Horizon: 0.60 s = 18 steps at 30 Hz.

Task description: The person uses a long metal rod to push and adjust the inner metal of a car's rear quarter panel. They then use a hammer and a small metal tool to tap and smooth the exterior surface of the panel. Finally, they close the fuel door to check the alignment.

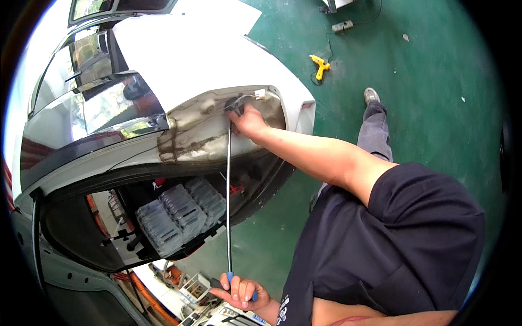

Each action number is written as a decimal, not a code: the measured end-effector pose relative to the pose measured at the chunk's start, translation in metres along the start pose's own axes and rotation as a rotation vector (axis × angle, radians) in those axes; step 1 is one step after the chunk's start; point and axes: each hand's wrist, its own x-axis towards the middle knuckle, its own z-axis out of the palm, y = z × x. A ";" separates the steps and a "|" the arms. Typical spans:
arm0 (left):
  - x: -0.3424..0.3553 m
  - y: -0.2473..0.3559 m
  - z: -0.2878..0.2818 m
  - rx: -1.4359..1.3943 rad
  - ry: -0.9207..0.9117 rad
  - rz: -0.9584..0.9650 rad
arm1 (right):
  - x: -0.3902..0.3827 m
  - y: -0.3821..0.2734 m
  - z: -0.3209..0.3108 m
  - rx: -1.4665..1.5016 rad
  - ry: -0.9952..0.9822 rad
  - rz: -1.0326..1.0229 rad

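A long steel-shafted T-handle wrench (229, 206) runs from near me to the car's rear corner. Its blue and dark crosspiece is in my left hand (244, 293), whose fingers curl over it while one finger or the thumb sticks out. My right hand (249, 120) is closed around the far end of the shaft, against the bare metal lamp recess (201, 144). The wrench tip is hidden by those fingers. Just beyond them, a white wiring connector (260, 94) hangs on thin wires, beside a dark piece that I cannot make out.
The white car body (206, 49) fills the left, its tailgate opening framed by a dark seal. Clear plastic-wrapped packs (174, 214) sit inside. A yellow glue gun (319, 68) and a power strip (342, 26) lie on the green floor (435, 108). An orange hose (149, 299) is below.
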 end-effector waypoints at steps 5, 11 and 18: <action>-0.005 0.002 -0.034 -0.098 0.017 -0.039 | 0.000 -0.006 0.001 -0.107 -0.014 -0.177; 0.010 0.000 -0.049 -0.210 0.071 -0.073 | -0.006 -0.004 0.020 -0.326 0.130 -0.283; 0.024 -0.018 -0.026 -0.132 0.037 -0.132 | -0.009 -0.002 0.018 -0.221 0.058 -0.178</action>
